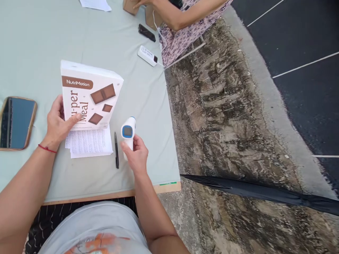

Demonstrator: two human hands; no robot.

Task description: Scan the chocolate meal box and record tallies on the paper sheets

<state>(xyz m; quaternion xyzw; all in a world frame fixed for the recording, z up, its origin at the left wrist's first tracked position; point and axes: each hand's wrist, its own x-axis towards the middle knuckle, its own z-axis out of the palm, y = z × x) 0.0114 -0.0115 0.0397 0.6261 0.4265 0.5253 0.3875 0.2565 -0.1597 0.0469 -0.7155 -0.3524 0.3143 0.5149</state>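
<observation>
My left hand [62, 121] grips a white NutriMotion meal box [92, 79] by its lower left corner, thumb across the front. The box is held up with its printed front toward me, showing chocolate pieces. My right hand [138, 155] is closed around the handle of a white infrared thermometer [128, 141] with a blue-rimmed grey screen facing me. Partly covered by the box, printed paper sheets [91, 144] lie on the table. Between the papers and my right hand lies a black pen [116, 150].
A phone or tablet [18, 121] lies at the left. Farther back are a white device with a cable [147, 55], a black phone [147, 32] and another sheet [95, 4]. Across the table [39, 42], another person's arm [174, 16] reaches toward brown boxes [130, 6]. The table's right edge borders rough ground.
</observation>
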